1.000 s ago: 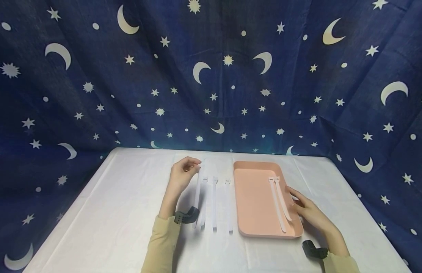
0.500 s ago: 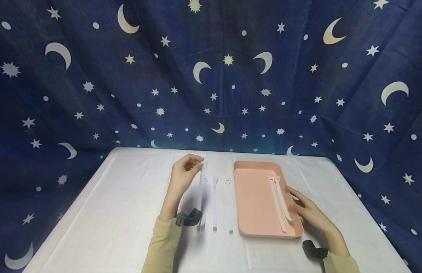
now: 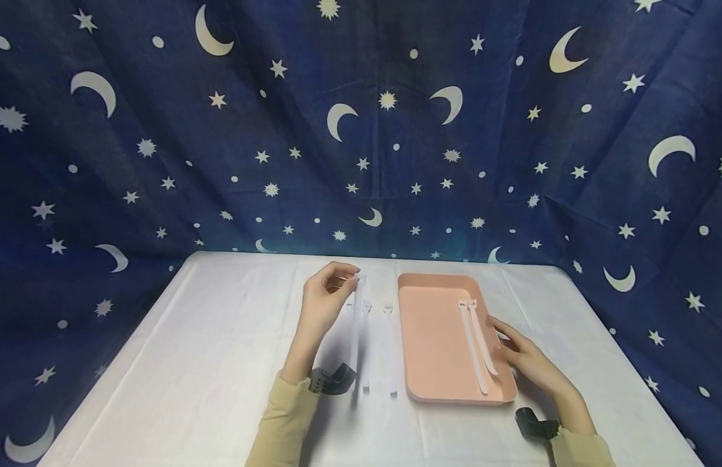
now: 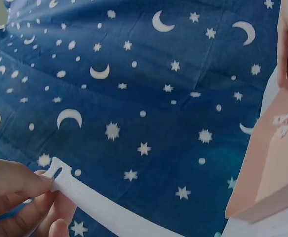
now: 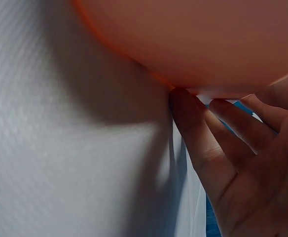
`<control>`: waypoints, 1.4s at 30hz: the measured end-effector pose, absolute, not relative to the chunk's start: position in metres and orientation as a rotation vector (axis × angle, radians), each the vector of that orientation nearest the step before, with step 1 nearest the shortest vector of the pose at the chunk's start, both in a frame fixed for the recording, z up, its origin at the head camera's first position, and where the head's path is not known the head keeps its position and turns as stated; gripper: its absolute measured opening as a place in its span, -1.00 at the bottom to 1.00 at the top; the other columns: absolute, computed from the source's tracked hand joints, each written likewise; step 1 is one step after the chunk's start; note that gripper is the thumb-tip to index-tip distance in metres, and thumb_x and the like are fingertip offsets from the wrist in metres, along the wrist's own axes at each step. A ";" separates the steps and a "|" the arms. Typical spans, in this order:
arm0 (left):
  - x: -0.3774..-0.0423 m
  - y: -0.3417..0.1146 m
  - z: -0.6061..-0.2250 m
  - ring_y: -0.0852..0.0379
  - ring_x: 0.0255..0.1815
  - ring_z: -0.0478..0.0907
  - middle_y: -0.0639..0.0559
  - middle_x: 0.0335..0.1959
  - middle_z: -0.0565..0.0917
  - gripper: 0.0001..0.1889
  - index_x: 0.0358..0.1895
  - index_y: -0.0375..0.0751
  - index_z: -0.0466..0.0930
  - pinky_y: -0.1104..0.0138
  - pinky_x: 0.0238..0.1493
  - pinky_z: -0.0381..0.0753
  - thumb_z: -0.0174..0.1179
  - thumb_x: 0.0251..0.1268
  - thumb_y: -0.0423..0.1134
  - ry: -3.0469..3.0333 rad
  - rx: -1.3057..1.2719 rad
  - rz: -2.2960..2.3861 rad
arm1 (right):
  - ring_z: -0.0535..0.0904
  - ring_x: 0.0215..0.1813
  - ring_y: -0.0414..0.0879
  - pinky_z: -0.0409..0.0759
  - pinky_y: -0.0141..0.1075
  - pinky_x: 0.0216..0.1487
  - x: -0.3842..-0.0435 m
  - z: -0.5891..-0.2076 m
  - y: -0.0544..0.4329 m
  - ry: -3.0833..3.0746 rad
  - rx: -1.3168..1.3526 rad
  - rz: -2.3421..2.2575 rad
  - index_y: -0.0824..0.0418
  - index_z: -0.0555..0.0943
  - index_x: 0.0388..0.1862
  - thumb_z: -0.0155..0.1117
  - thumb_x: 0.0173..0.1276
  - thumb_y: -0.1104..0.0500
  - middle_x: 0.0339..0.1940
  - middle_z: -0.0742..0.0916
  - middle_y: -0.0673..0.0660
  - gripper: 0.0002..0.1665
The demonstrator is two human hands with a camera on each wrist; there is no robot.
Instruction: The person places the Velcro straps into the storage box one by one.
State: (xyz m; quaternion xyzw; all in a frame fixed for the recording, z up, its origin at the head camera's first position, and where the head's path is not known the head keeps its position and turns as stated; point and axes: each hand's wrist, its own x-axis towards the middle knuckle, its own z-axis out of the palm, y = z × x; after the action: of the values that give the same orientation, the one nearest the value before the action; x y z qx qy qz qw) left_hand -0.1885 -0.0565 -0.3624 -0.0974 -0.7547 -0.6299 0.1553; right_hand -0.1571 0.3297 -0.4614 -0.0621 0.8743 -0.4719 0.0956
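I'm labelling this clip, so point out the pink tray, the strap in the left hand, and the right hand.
Pink tray point(image 3: 431, 344): head view, bare floor.
Held strap point(image 4: 102, 208): left wrist view, band beyond its slotted end.
Right hand point(image 3: 528, 361): head view, its middle.

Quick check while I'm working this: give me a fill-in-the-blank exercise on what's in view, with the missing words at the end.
1. Of the left hand and the right hand, only the ____ one pinches a white strap.
2. Inside the pink tray lie exactly ____ loose straps.
3. Of the tray's left and right sides in the head view, the right hand touches the ____ one.
4. The dark blue backdrop shows pale stars, dots and crescent ____.

Missing words: left; two; right; moons.
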 end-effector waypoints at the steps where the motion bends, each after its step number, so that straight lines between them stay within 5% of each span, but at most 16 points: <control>1: -0.187 -0.055 -0.362 0.17 -0.38 0.59 -0.15 -0.32 0.71 -0.85 -0.19 -0.19 0.69 0.47 -0.25 0.55 0.25 0.19 -0.42 -2.163 -0.289 -1.809 | 0.21 0.43 0.44 0.55 -0.09 0.15 -0.157 -0.461 0.330 2.590 -0.186 -1.400 0.21 0.05 0.54 0.04 0.46 0.16 0.53 0.14 0.39 -0.26; 7: -0.180 -0.044 -0.359 0.17 -0.38 0.60 -0.11 -0.31 0.71 -0.84 -0.18 -0.16 0.69 0.46 -0.28 0.54 0.24 0.20 -0.40 -2.170 -0.362 -1.818 | 0.20 0.43 0.44 0.50 0.11 0.21 -0.157 -0.461 0.330 2.589 -0.178 -1.401 0.19 0.04 0.54 0.05 0.47 0.13 0.54 0.14 0.39 -0.25; 35: -0.179 0.003 -0.364 0.19 -0.39 0.61 -0.15 -0.26 0.69 -0.82 -0.14 -0.24 0.67 0.52 -0.31 0.56 0.25 0.18 -0.41 -2.179 -0.512 -1.940 | 0.19 0.44 0.45 0.44 0.17 0.25 -0.158 -0.457 0.329 2.576 -0.161 -1.411 0.22 0.04 0.54 0.02 0.46 0.20 0.54 0.12 0.39 -0.27; 42: -0.185 0.017 -0.367 -0.08 -0.34 0.65 -0.25 -0.21 0.68 -0.78 -0.08 -0.30 0.65 0.56 -0.35 0.53 0.23 0.20 -0.41 -2.171 -0.548 -2.022 | 0.18 0.44 0.44 0.49 0.11 0.22 -0.157 -0.459 0.328 2.568 -0.168 -1.413 0.23 0.03 0.54 0.02 0.46 0.21 0.54 0.12 0.39 -0.27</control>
State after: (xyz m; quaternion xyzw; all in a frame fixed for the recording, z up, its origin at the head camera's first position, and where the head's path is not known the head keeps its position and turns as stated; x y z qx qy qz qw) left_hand -0.1854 0.0172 -0.3675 -0.1813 -0.7182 -0.6690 0.0620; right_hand -0.1572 0.3277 -0.4593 -0.0568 0.8701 -0.4787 0.1026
